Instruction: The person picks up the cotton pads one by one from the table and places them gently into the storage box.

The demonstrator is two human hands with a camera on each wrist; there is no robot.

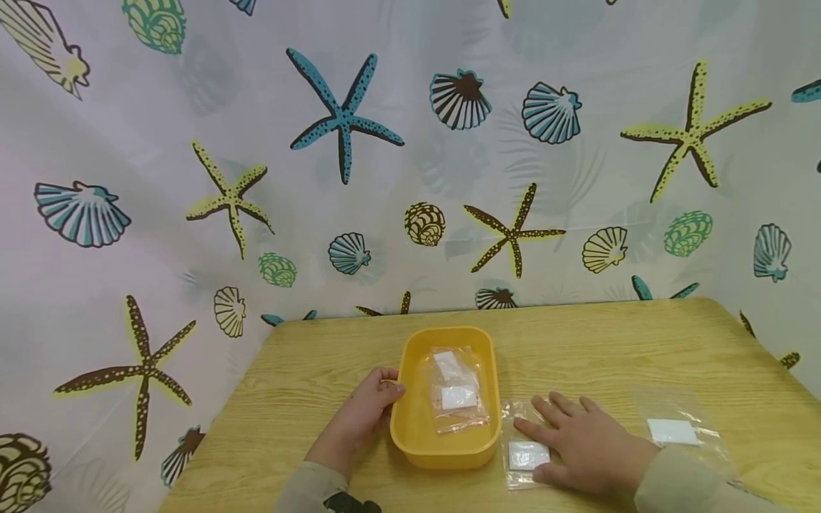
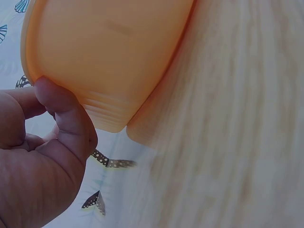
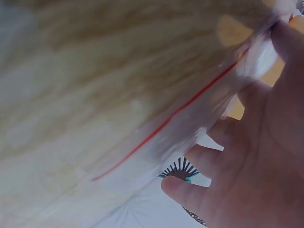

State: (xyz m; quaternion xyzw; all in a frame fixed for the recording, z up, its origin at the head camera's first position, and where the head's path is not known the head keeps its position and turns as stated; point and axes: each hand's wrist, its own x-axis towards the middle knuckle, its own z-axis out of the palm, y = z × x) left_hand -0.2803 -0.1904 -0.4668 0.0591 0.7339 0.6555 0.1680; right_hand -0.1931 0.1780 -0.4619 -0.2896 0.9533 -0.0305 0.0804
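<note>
1. Gripping the rim of the yellow tub (image 1: 410,436) with the left hand (image 1: 368,400); resting the right hand (image 1: 586,443), fingers spread, on a clear bag (image 1: 524,456) just beside the tub.
2. Likely gathering bags into the tub; next, probably needing a pinch at the bag's edge.
3. Inside the tub, more bags (image 1: 465,417); farther right on the table (image 1: 577,349), another bag (image 1: 683,432).
4. Impossible to read any brand or writing on the white inserts (image 1: 459,397).
</note>
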